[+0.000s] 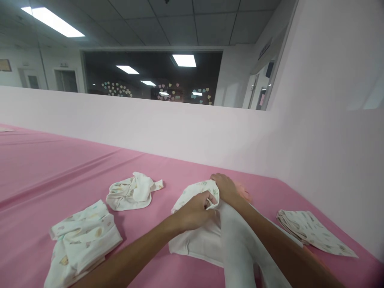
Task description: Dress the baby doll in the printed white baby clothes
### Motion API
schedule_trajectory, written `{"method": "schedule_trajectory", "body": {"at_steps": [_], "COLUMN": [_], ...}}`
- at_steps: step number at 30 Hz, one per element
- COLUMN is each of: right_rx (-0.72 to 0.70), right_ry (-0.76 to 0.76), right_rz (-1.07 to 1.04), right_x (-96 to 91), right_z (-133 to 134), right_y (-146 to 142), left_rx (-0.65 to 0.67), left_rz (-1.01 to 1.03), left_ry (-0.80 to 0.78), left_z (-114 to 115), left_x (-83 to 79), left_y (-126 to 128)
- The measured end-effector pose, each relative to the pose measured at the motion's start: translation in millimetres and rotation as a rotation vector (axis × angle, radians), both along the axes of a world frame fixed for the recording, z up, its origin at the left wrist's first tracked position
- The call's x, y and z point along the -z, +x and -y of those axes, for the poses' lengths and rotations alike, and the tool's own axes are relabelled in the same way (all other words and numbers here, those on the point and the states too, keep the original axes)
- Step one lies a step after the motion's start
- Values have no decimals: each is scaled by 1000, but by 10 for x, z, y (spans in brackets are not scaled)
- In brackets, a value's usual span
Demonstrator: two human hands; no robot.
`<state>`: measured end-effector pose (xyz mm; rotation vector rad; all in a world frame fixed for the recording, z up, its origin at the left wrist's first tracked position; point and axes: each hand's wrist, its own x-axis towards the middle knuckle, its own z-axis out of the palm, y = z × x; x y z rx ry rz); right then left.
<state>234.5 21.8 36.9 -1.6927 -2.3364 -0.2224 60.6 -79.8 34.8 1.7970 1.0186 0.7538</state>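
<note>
In the lower middle, a white baby garment (pixel 195 240) with a small printed pattern lies on the pink surface (pixel 144 240). My left hand (pixel 196 212) pinches the garment's edge between curled fingers and thumb. My right hand (pixel 225 186) is bent over its far edge, fingers partly hidden, gripping the cloth there. A long white piece with leg-like parts (pixel 237 240) runs from between my hands toward me, partly behind my right forearm. Just beyond my right wrist shows a salmon-pink thing (pixel 244 192), mostly hidden.
On the left lie a printed folded cloth (pixel 87 240) and a crumpled white baby garment (pixel 132 192). Another folded printed cloth (pixel 315 232) rests at the right, near the wall (pixel 336 160). A low wall (pixel 135 122) with a wide glass pane (pixel 150 76) stands behind.
</note>
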Motion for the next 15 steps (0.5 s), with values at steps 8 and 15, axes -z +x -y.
{"method": "schedule_trajectory", "body": {"at_steps": [8,15], "right_rx": [180,108], "right_ry": [-3,-62], "right_rz": [-44,39], "right_x": [98,233], "right_z": [123,78], "right_y": [168,261], "left_rx": [121,154], "left_rz": [-34,91], "left_ry": [-35,-170], "left_z": [44,55], "left_x": [191,349], "left_y": [122,184]}}
